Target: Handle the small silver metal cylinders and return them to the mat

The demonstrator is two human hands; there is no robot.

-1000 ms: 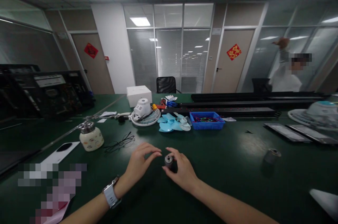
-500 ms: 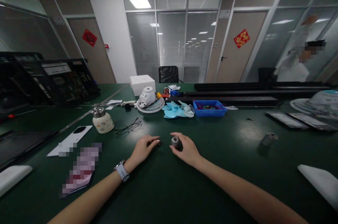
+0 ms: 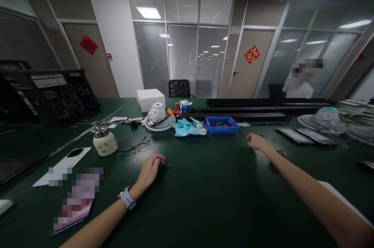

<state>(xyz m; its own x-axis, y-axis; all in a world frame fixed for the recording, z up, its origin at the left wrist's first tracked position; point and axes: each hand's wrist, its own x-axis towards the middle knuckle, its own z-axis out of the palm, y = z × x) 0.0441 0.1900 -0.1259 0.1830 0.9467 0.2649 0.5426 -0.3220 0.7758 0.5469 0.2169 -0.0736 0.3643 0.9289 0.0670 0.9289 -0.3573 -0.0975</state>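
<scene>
My left hand [image 3: 151,167] rests on the dark green table with its fingers curled together; nothing shows in them. Just right of its fingertips lies a tiny shiny part [image 3: 170,165]. My right hand [image 3: 257,141] reaches far out to the right, back of the hand up, fingers bent down. Its grip is hidden, and the grey cylindrical motor from the earlier picture cannot be seen. Beside that hand is a small dark piece [image 3: 261,135]. Another grey motor [image 3: 281,151] stands behind my right forearm, which partly covers it.
A blue tray [image 3: 222,129] of wires, light blue fan blades [image 3: 187,127] and a white fan part [image 3: 157,115] line the far side. Left are glasses [image 3: 136,148], a cream bottle [image 3: 105,145] and phones. Flat panels [image 3: 305,136] lie right. One person is beyond the table.
My right hand has swung away to the right and forward, and the motor it held is out of sight. My left hand has drawn in its fingers. The view has turned slightly right.
</scene>
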